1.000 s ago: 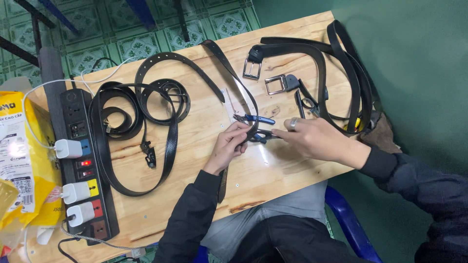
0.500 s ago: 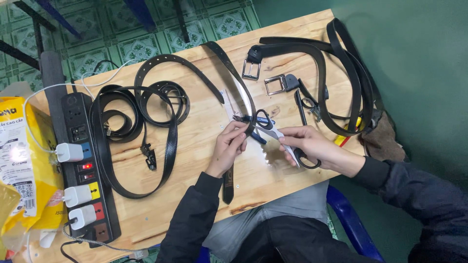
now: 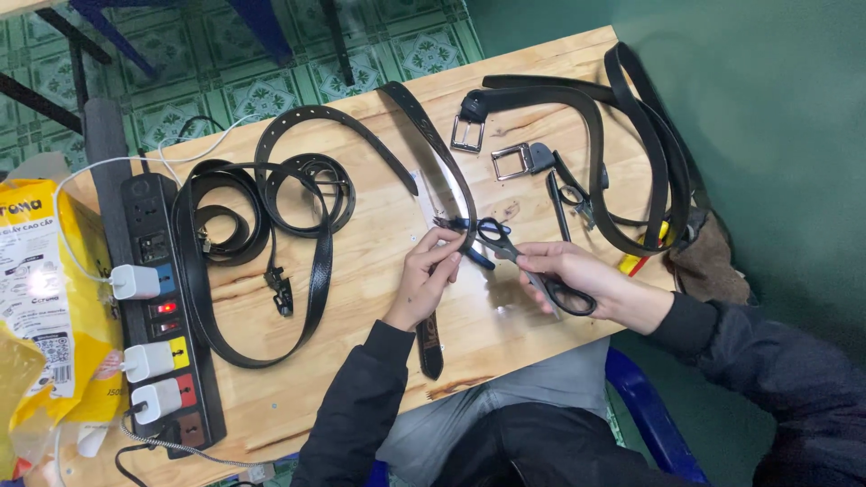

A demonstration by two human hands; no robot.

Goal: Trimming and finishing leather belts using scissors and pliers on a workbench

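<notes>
Wooden table (image 3: 379, 261) over green patterned floor tiles (image 3: 225, 54).

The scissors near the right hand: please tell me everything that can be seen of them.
The scissors have black handles and grey metal blades, and look like metal with plastic loops. They lie slanted over the wooden table, tips pointing up-left toward the belt that the left hand pinches. The right hand grips them, fingers at the handle loops. The blades look slightly open.

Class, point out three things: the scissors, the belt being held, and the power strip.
scissors (image 3: 532, 271), head view, on the blades' pivot area.
belt (image 3: 431, 135), head view, on the strap.
power strip (image 3: 162, 298), head view, on its black body.
</notes>
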